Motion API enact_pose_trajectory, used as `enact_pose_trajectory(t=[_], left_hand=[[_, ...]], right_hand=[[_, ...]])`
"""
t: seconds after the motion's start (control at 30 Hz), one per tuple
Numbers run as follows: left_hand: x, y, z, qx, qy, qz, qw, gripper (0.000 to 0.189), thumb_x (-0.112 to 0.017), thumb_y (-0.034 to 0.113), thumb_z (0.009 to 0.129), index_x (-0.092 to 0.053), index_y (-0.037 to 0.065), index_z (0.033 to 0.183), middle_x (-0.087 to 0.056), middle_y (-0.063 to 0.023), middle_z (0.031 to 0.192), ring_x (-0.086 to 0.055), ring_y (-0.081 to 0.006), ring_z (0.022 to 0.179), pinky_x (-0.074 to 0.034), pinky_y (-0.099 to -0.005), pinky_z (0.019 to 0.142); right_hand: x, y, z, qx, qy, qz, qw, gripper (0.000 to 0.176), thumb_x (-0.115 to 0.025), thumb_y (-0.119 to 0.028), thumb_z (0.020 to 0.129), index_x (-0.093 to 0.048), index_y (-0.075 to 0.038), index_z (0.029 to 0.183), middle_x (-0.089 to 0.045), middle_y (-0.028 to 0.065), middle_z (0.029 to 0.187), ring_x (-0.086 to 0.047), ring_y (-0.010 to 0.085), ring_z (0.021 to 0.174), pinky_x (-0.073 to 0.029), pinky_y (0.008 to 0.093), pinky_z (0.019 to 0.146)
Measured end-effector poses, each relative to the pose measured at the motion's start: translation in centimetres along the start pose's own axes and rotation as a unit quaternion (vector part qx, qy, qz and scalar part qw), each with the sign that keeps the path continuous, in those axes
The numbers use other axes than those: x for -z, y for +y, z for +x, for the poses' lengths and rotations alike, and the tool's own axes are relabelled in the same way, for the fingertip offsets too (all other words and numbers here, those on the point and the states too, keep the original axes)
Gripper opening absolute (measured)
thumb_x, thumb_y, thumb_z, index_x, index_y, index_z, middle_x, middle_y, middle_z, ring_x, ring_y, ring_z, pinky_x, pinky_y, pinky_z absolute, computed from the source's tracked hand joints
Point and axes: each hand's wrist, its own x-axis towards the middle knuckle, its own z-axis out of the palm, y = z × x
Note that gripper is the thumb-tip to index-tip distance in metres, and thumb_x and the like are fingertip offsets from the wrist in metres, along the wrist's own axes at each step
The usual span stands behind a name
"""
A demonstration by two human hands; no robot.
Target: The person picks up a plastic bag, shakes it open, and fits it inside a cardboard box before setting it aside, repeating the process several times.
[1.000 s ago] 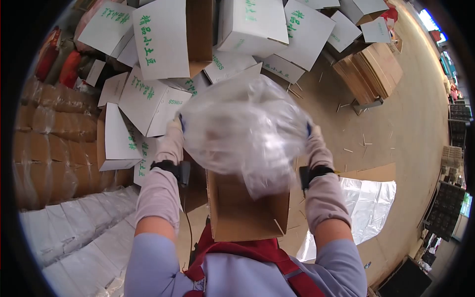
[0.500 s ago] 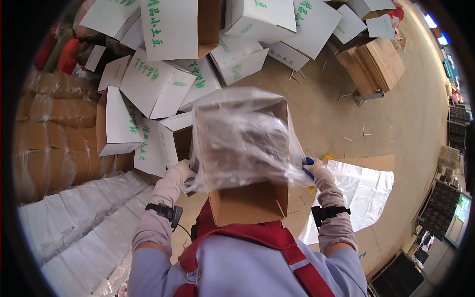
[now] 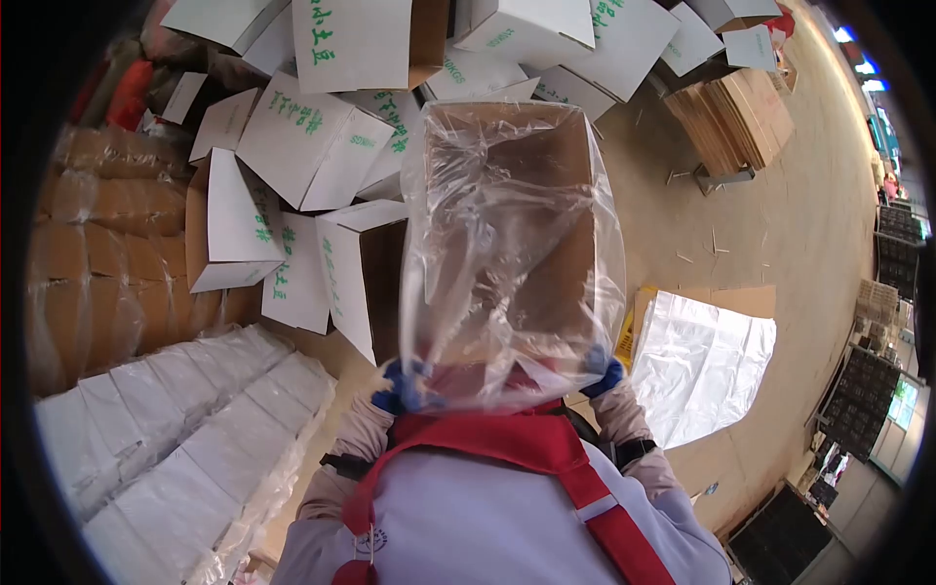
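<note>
An open cardboard box point(image 3: 546, 161) stands in front of my body with its brown inside facing up. Spread over its opening and hanging past its sides is a clear plastic bag point(image 3: 492, 283). My left hand point(image 3: 402, 386), in a blue and white glove, is closed on the bag's near left edge. At the near right corner, my gloved right hand point(image 3: 603, 374) grips the same bag. Plastic partly covers the fingers of both hands. The bag reaches down to my chest over the near side of the box.
White boxes with green print point(image 3: 297, 141) are piled ahead and to the left. Plastic-wrapped bundles of cardboard point(image 3: 107, 292) and white stacks point(image 3: 185, 419) lie at left. Flat plastic bags point(image 3: 702, 361) rest on the floor at right; folded cardboard point(image 3: 731, 122) stands farther off.
Both hands have moved down and inward toward my body, pulling the bag over the near side of the box. The bag now covers the whole opening, and the box appears farther forward.
</note>
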Motion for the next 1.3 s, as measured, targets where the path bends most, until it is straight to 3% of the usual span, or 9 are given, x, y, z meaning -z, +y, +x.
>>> enact_pose_trajectory(t=[0.17,0.27,0.37,0.47,0.6,0.7,0.87,1.1,1.3], left_hand=[[5.9,0.9,5.2,0.087,0.260,0.340,0.900,0.033,-0.055,0.018,0.076,-0.052,0.006,0.107,-0.058,-0.0158,0.098,-0.060,-0.0279,0.077,-0.045,-0.0414,0.082],[11.3,0.9,12.8,0.059,0.396,0.537,0.743,0.036,-0.057,0.019,0.075,-0.052,0.006,0.108,-0.058,-0.0161,0.100,-0.061,-0.0270,0.078,-0.045,-0.0393,0.082],[9.0,2.1,15.7,0.091,0.514,0.566,0.638,0.046,-0.062,0.022,0.070,-0.050,0.006,0.111,-0.059,-0.0152,0.098,-0.060,-0.0237,0.085,-0.046,-0.0337,0.082],[3.5,3.8,12.6,-0.090,0.521,0.612,0.589,0.055,-0.072,0.018,0.063,-0.051,0.006,0.112,-0.057,-0.0162,0.102,-0.055,-0.0287,0.096,-0.044,-0.0363,0.082],[0.8,8.5,7.1,-0.143,0.561,0.676,0.456,0.087,-0.077,0.030,0.057,-0.031,0.015,0.129,-0.030,-0.0180,0.131,-0.033,-0.0318,0.120,-0.032,-0.0376,0.097],[1.3,10.8,9.6,0.082,0.589,0.717,0.364,0.106,-0.074,0.036,0.059,-0.006,0.018,0.137,-0.012,-0.0150,0.141,-0.021,-0.0311,0.127,-0.030,-0.0394,0.098],[15.0,14.8,7.2,-0.021,0.561,0.750,0.349,0.046,-0.046,0.014,0.081,-0.035,0.004,0.125,-0.046,-0.0256,0.115,-0.048,-0.0374,0.103,-0.039,-0.0404,0.085],[-2.5,22.2,-13.1,-0.072,0.631,0.711,0.301,0.037,-0.062,0.011,0.070,-0.055,0.005,0.106,-0.061,-0.0170,0.091,-0.059,-0.0320,0.087,-0.046,-0.0359,0.075],[-27.3,21.6,-18.3,-0.197,0.563,0.781,0.186,0.033,-0.062,0.006,0.071,-0.057,0.006,0.103,-0.060,-0.0139,0.096,-0.059,-0.0304,0.085,-0.045,-0.0357,0.076]], right_hand=[[2.4,-0.6,4.1,-0.002,0.220,-0.346,0.912,0.036,-0.044,-0.027,0.085,-0.050,-0.004,0.112,-0.057,0.0112,0.104,-0.055,0.0214,0.094,-0.044,0.0365,0.082],[3.6,-3.1,4.9,-0.002,0.273,-0.482,0.832,0.038,-0.043,-0.030,0.086,-0.049,-0.005,0.114,-0.056,0.0102,0.107,-0.055,0.0210,0.094,-0.043,0.0354,0.082],[-1.7,-5.2,7.9,0.096,0.183,-0.478,0.854,0.040,-0.042,-0.033,0.087,-0.048,-0.005,0.116,-0.055,0.0091,0.109,-0.055,0.0205,0.094,-0.043,0.0343,0.082],[-12.9,-8.1,10.9,0.125,0.027,-0.446,0.886,0.047,-0.043,-0.031,0.088,-0.036,-0.007,0.128,-0.049,0.0081,0.119,-0.048,0.0158,0.106,-0.037,0.0286,0.087],[-16.6,-7.5,10.7,0.099,0.006,-0.611,0.786,0.056,-0.054,-0.014,0.083,-0.028,-0.003,0.131,-0.046,0.0067,0.120,-0.048,0.0155,0.104,-0.040,0.0236,0.083],[-16.3,-5.9,12.3,0.164,0.054,-0.742,0.647,0.047,-0.060,-0.012,0.078,-0.042,0.001,0.120,-0.054,0.0078,0.109,-0.051,0.0131,0.096,-0.041,0.0242,0.082],[-17.7,-5.1,11.6,0.096,0.253,-0.786,0.556,0.035,-0.066,-0.019,0.075,-0.057,0.002,0.101,-0.061,0.0024,0.085,-0.054,0.0096,0.075,-0.042,0.0221,0.067],[-19.5,-4.3,9.8,0.055,0.141,-0.803,0.576,0.039,-0.068,-0.020,0.072,-0.057,0.000,0.104,-0.063,0.0066,0.085,-0.056,0.0136,0.073,-0.045,0.0267,0.068],[-22.2,-2.5,8.7,0.096,0.062,-0.908,0.403,0.070,-0.065,-0.031,0.070,-0.034,-0.005,0.127,-0.046,0.0198,0.120,-0.045,0.0314,0.110,-0.038,0.0347,0.090]])
